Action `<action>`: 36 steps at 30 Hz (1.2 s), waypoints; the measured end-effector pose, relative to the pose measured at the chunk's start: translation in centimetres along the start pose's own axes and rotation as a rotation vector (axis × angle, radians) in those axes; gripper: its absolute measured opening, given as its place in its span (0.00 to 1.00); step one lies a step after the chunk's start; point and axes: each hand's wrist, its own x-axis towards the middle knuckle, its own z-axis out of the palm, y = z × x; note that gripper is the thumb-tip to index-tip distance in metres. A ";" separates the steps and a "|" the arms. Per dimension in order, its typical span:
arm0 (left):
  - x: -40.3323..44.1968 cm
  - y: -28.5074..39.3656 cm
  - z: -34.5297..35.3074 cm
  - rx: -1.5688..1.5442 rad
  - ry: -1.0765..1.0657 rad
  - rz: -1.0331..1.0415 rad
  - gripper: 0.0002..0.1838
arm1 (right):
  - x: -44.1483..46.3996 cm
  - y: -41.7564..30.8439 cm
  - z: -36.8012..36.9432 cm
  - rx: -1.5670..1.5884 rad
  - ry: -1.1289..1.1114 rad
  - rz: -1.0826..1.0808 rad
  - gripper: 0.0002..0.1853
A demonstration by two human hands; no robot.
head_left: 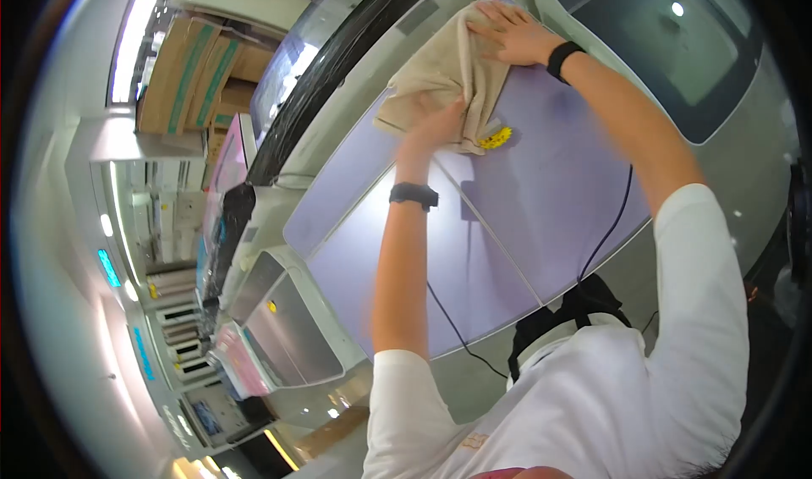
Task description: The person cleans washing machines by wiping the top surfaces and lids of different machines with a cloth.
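Observation:
A beige cloth (465,56) lies bunched and creased over the far end of a pale lilac panel (558,174). My right hand (516,35) rests on the cloth's far corner, fingers stretched out and spread, palm down. Lower on the same cloth, my left hand (431,128) is smeared by motion; its thumb points toward the folds, and the rest of its grip is unclear. Beside the cloth's near edge is a jagged yellow sticker (496,138). Thin seams divide the panel. Both wrists wear dark bands.
Two black cords (461,331) run across the panel's near side toward my waist. A dark glass panel (668,47) stands to the right. At the left are a similar framed unit (292,318), black plastic wrapping (313,90) and stacked cardboard boxes (182,77).

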 end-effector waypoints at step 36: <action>-25.4 32.6 -28.3 -0.811 -0.240 -1.323 0.48 | -37.9 -17.5 0.7 0.358 -0.080 -0.473 0.43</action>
